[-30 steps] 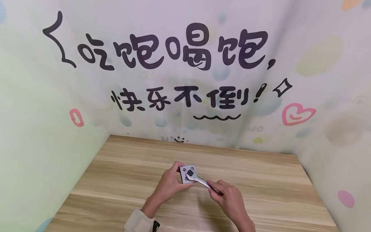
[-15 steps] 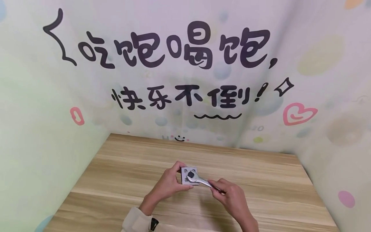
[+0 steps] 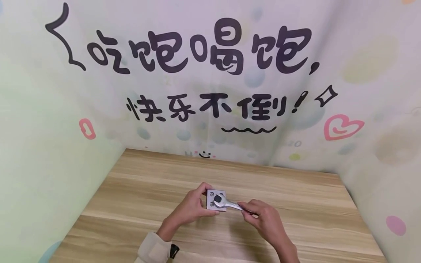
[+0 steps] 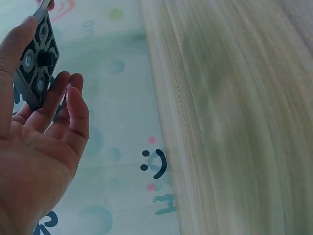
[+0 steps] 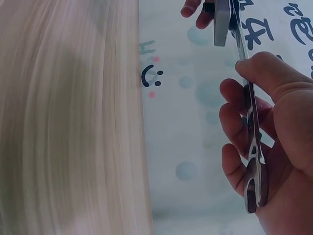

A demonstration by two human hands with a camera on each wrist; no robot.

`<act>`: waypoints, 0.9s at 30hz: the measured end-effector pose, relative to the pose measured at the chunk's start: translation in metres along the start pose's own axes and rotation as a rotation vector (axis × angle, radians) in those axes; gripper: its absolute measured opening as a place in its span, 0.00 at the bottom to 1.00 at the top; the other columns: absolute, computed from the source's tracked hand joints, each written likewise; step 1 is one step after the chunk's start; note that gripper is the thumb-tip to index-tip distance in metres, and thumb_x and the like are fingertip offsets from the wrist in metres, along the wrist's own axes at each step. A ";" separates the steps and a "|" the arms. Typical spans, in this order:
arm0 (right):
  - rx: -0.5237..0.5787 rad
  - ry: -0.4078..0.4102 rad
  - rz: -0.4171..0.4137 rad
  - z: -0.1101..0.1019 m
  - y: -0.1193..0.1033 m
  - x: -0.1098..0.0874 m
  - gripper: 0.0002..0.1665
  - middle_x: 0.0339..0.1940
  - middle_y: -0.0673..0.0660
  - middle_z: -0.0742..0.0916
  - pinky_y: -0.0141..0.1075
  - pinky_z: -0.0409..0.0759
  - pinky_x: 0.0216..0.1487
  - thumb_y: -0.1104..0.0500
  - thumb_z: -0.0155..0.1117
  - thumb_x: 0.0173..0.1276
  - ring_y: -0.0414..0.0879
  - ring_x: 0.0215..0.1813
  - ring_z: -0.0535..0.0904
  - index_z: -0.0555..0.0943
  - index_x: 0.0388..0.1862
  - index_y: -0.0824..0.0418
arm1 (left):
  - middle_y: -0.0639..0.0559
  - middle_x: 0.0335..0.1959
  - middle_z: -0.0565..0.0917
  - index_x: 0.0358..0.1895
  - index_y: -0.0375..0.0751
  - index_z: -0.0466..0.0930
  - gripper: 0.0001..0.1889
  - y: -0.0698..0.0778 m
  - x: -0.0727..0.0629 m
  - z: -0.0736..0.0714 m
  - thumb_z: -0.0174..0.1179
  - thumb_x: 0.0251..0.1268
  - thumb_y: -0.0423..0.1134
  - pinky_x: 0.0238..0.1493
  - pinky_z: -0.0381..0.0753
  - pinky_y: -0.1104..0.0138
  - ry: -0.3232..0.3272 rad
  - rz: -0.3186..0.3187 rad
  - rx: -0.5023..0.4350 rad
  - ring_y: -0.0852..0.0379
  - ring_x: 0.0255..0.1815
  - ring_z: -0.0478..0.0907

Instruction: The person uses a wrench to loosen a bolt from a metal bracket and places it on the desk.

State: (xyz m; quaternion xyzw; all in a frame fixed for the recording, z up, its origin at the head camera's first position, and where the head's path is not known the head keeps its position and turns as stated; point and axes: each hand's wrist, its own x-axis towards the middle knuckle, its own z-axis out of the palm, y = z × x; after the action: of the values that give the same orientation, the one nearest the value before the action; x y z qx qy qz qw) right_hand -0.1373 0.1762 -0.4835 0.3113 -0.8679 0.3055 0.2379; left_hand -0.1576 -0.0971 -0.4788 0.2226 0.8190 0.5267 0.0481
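Note:
My left hand [image 3: 190,206] grips a small square grey metal plate [image 3: 209,199] by its edges, thumb on the near side and fingers on the far side. Several holes show in its face. A dark bolt head [image 3: 217,198] sits in the jaw of a silver wrench [image 3: 232,205] lying across the plate. My right hand [image 3: 264,217] holds the wrench handle, thumb along it and fingers curled around, as the right wrist view shows. On the plate's other side, in the left wrist view, a dark round bolt end [image 4: 46,58] stands out at the centre.
Below the hands lies a wood-grain table [image 3: 138,204]. Behind it hangs a pale wall cloth [image 3: 204,84] with large black characters and coloured dots. A beige sleeve [image 3: 152,248] and a dark band [image 3: 174,251] are at the left wrist.
The wrench handle has swung away from me, counterclockwise around the bolt, and lies flatter across the view. Both hands and the plate have shifted slightly right; the head view has tilted a little.

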 end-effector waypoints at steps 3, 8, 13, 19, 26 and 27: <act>0.006 -0.007 -0.006 -0.001 0.001 0.001 0.18 0.29 0.37 0.84 0.20 0.71 0.29 0.64 0.76 0.54 0.28 0.29 0.73 0.89 0.44 0.50 | 0.49 0.46 0.80 0.56 0.49 0.70 0.31 0.000 0.000 -0.002 0.78 0.49 0.43 0.23 0.77 0.71 -0.012 0.000 -0.005 0.65 0.21 0.74; 0.011 -0.029 0.008 -0.004 0.001 0.003 0.18 0.30 0.36 0.84 0.21 0.71 0.30 0.63 0.76 0.55 0.28 0.30 0.74 0.89 0.45 0.49 | 0.50 0.46 0.80 0.56 0.50 0.71 0.32 0.001 0.001 -0.004 0.78 0.49 0.43 0.25 0.77 0.71 -0.034 -0.007 0.000 0.63 0.22 0.74; 0.022 -0.049 0.019 -0.005 0.001 0.003 0.18 0.30 0.36 0.85 0.24 0.70 0.30 0.64 0.76 0.55 0.30 0.29 0.73 0.90 0.44 0.49 | 0.51 0.45 0.79 0.55 0.51 0.71 0.31 0.002 0.000 -0.004 0.78 0.48 0.44 0.27 0.78 0.71 -0.062 -0.016 -0.011 0.58 0.25 0.76; 0.040 -0.061 0.016 -0.006 0.002 0.001 0.19 0.31 0.36 0.86 0.26 0.72 0.30 0.66 0.76 0.53 0.33 0.29 0.75 0.90 0.44 0.50 | 0.50 0.45 0.79 0.55 0.49 0.71 0.31 0.002 -0.002 -0.004 0.78 0.49 0.43 0.29 0.77 0.72 -0.099 -0.002 -0.025 0.57 0.28 0.76; 0.054 -0.064 0.029 -0.006 0.003 0.000 0.18 0.32 0.36 0.86 0.26 0.73 0.32 0.65 0.76 0.54 0.31 0.33 0.75 0.90 0.44 0.50 | 0.53 0.45 0.79 0.56 0.50 0.71 0.31 0.003 -0.002 -0.006 0.78 0.49 0.43 0.28 0.77 0.71 -0.112 -0.007 -0.052 0.57 0.26 0.77; 0.057 -0.065 0.032 -0.006 0.002 0.000 0.18 0.32 0.35 0.85 0.25 0.73 0.32 0.65 0.76 0.54 0.31 0.33 0.75 0.90 0.44 0.50 | 0.53 0.45 0.79 0.56 0.51 0.71 0.31 0.004 -0.003 -0.006 0.78 0.49 0.43 0.28 0.78 0.71 -0.112 -0.010 -0.058 0.56 0.27 0.77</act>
State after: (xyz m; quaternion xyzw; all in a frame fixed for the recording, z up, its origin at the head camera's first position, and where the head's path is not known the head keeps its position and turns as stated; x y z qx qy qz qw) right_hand -0.1375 0.1818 -0.4805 0.3139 -0.8709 0.3237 0.1955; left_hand -0.1560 -0.1018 -0.4735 0.2461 0.8005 0.5367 0.1029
